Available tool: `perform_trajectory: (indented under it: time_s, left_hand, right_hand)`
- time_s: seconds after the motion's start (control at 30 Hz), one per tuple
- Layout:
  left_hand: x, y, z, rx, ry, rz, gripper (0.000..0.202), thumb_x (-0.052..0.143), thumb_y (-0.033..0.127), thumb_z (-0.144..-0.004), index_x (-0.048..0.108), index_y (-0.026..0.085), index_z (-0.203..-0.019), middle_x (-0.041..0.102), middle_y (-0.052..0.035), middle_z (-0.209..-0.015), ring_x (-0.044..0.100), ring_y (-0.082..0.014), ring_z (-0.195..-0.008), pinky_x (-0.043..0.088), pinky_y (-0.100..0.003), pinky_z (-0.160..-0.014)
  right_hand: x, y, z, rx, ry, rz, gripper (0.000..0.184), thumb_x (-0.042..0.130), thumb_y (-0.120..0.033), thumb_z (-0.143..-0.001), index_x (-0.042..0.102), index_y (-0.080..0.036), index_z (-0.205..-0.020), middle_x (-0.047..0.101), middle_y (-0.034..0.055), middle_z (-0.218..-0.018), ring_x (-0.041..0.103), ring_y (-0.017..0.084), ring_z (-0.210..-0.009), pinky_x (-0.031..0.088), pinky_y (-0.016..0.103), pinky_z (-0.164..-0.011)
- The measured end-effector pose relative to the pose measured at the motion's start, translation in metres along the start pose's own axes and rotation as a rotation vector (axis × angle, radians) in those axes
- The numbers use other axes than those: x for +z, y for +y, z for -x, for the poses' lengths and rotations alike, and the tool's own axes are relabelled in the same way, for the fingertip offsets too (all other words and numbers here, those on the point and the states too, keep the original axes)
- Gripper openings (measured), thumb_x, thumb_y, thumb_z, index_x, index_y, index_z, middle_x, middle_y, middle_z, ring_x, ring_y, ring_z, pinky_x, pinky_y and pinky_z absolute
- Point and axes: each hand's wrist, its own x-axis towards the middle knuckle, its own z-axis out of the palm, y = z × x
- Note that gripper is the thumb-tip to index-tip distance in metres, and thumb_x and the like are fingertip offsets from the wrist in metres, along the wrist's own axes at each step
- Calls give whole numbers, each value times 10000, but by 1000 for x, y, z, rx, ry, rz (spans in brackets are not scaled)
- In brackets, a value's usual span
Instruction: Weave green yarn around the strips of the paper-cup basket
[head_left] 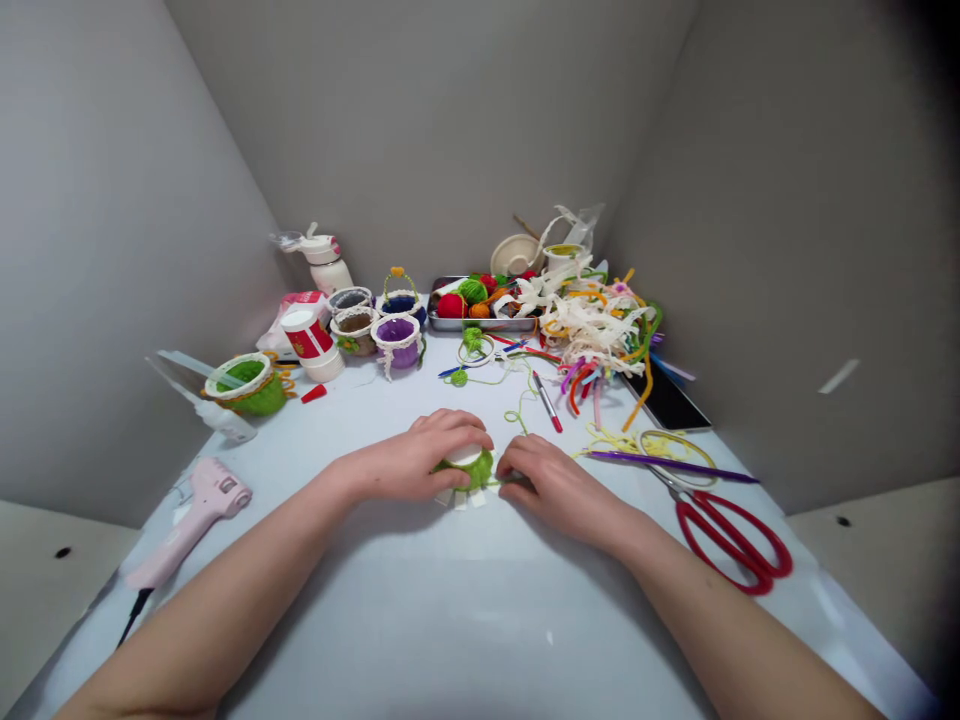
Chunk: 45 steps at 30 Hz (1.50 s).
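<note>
My left hand (pixel 420 457) is closed round a small white paper cup wrapped in green yarn (pixel 478 474). White tabs splay outward round the edge of the cup, against the tabletop. Just to the right, my right hand (pixel 555 487) has its fingers drawn together at the cup's side, pinching a strand of green yarn (pixel 517 416). The strand trails back across the table towards a small green yarn bundle (pixel 459 377). My fingers partly hide the cup and the pinch point.
A pink glue gun (pixel 196 515) lies at left, near a green yarn basket (pixel 259 392). Small yarn baskets (pixel 398 343) stand behind. At right are red-handled scissors (pixel 735 545), a purple pen-like stick (pixel 675 465), a phone (pixel 671 400) and tangled yarn strips (pixel 600 335). A metal tray (pixel 484 325) holds yarn balls.
</note>
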Motion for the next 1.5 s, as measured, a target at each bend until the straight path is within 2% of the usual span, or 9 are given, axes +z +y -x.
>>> perform_trajectory:
  time_s: [0.23,0.5,0.67,0.83,0.93,1.1,1.27,1.5]
  left_hand:
    - [8,-3,0,-16,36,22,341,487,362,-900,510,257,-1224,500,-78,-1280,430,-234,-1208,322,-412,-1041]
    - [6,-3,1,-19,36,22,350,485,360,-901,505,260,-1236,499,-81,-1288,426,-240,-1221,324,-426,-1048]
    - [7,0,4,-50,77,44,357,499,354,-892,531,265,-1236,368,-106,-1355,402,-251,-1233,376,-412,-1023]
    - [6,2,4,-52,112,11,373,558,359,-863,569,290,-1230,421,-92,-1182,425,-231,-1141,400,-402,-989]
    - [3,3,4,-25,112,-26,381,565,358,-864,569,296,-1240,459,-91,-1146,437,-230,-1101,400,-410,-973]
    - [-3,7,9,32,80,-73,388,556,324,-875,552,337,-1263,504,-88,-1206,440,-248,-1134,388,-419,-974]
    - [-3,7,11,44,56,-72,472,536,257,-889,460,348,-1347,516,-76,-1286,449,-241,-1189,369,-409,-994]
    - [3,3,11,22,43,-116,427,525,224,-892,504,336,-1304,496,-62,-1350,446,-248,-1237,373,-439,-1000]
  right_hand:
    - [0,-2,-2,-35,-22,53,144,514,-140,-892,624,-159,-802,587,50,-814,530,172,-823,405,299,-762]
    - [-11,-6,3,24,-91,36,182,467,-127,-880,598,-178,-765,615,18,-739,545,147,-698,387,262,-682]
    - [-10,-3,4,40,-101,-15,195,467,-122,-875,638,-194,-818,649,15,-765,572,146,-701,395,243,-661]
    - [-9,-1,5,8,-103,-14,220,464,-128,-895,669,-207,-901,641,34,-867,588,151,-764,426,247,-691]
    - [-7,-2,6,-20,-105,-20,221,465,-134,-902,672,-210,-896,625,37,-888,588,149,-769,438,249,-696]
    - [-6,-7,10,-51,-126,-26,195,492,-151,-894,677,-211,-878,619,36,-847,590,150,-741,445,249,-683]
    - [-7,-9,12,-49,-139,4,197,488,-147,-895,674,-211,-882,614,37,-843,591,149,-741,444,245,-680]
    - [-8,-7,8,-69,-138,48,199,475,-128,-895,647,-216,-940,607,32,-887,585,150,-785,443,242,-684]
